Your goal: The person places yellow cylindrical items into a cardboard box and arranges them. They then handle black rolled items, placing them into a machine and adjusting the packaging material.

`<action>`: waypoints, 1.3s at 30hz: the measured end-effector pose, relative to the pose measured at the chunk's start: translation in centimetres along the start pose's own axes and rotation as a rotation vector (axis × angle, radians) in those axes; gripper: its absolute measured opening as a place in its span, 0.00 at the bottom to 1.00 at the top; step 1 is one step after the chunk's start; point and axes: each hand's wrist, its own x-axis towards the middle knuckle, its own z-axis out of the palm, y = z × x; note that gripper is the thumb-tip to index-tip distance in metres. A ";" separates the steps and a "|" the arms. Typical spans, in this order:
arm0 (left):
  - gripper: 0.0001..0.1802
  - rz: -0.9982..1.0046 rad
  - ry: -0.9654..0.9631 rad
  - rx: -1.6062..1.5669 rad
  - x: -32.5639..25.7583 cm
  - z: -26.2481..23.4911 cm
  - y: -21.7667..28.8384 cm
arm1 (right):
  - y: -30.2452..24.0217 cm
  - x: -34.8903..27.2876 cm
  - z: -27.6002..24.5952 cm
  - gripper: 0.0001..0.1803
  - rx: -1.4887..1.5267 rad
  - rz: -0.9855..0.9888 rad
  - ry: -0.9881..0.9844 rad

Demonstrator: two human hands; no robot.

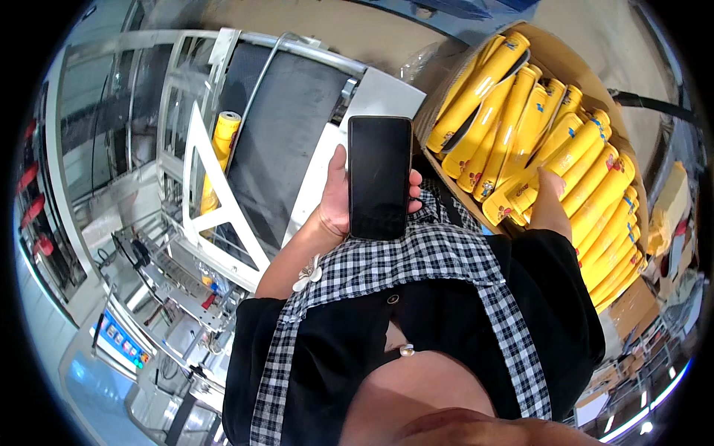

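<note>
Two hands of ours are at different places about the cardboard box (573,65): we hold a dark-screened smartphone (379,177) in the left hand (336,202), to the left of the box, and the right hand (550,189) reaches in over its near part. Our left thumb and fingers are clamped about the phone's long sides, its long axis pointing away from our body. Under and just left of our right hand lies a glossy yellow tube (512,199), its long axis slanting from the near left edge of the box toward the far right. Our right hand is clearly the nearer; we cannot tell whether its fingers are together on the tube or only resting there. More yellow tubes (513,123) lean closely packed beneath and around it within the box. Left of the box we see a machine's dark conveyor belt (286,111), with a lone yellow cylinder (225,130) beyond it, and farther left, nearer us, a blue control panel (119,336). Beige floor (587,22) shows past the far side of the box.
</note>
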 end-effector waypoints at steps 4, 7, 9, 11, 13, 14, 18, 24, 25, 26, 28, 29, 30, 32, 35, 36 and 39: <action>0.59 0.090 -0.002 0.029 -0.8 -2.1 0.2 | -1.5 -0.9 -0.8 0.52 0.138 0.105 -0.149; 0.61 0.124 0.015 0.118 -0.9 -2.5 0.4 | -2.3 -2.0 2.8 0.55 0.098 0.132 0.123; 0.61 0.149 0.054 0.163 -1.0 -2.6 0.4 | -3.5 -2.1 3.4 0.56 0.219 0.138 0.005; 0.61 0.164 0.099 0.199 -1.1 -2.6 0.7 | -4.3 -2.8 3.6 0.54 0.275 0.140 -0.070; 0.62 0.177 0.121 0.212 -1.3 -2.7 0.3 | -4.4 -3.6 3.5 0.55 0.066 0.019 0.197; 0.62 0.193 0.139 0.221 -1.5 -2.8 -0.1 | -4.6 -4.8 2.8 0.56 -0.040 -0.051 0.323; 0.62 0.219 0.139 0.277 -2.1 -2.5 0.4 | -6.0 5.9 5.3 0.61 -0.070 -0.608 -0.220; 0.63 0.284 0.244 0.308 -2.4 -3.5 0.9 | -10.8 -1.7 6.4 0.55 0.319 -0.134 -0.055; 0.62 0.286 0.239 0.348 -2.5 -3.4 1.0 | -10.4 -1.3 6.0 0.54 0.363 -0.165 -0.088; 0.60 0.287 0.233 0.391 -2.6 -3.2 1.0 | -9.9 -0.9 5.7 0.52 0.408 -0.195 -0.120; 0.56 0.273 0.237 0.507 -2.9 -3.2 1.3 | -9.5 -2.2 4.7 0.47 0.593 -0.230 -0.283; 0.54 0.247 0.244 0.581 -3.1 -3.5 1.5 | -8.8 -3.1 3.9 0.44 0.685 -0.251 -0.367; 0.52 0.223 0.234 0.659 -3.1 -3.8 2.0 | -7.0 -2.3 3.9 0.39 1.048 -0.345 -0.556; 0.37 0.210 0.282 0.858 -3.5 -3.8 1.8 | -4.1 -2.6 1.5 0.38 0.971 -0.415 -0.495; 0.31 0.049 0.205 1.236 -3.9 -4.5 0.9 | 2.4 -5.0 -3.5 0.41 0.977 -0.550 -0.725; 0.30 -0.027 0.145 1.328 -4.0 -6.2 0.5 | 4.8 -3.4 -4.2 0.39 0.928 -0.518 -0.727; 0.28 -0.387 0.123 1.624 -3.6 -10.0 -1.0 | 3.4 -13.3 -10.6 0.29 1.019 -0.732 -1.425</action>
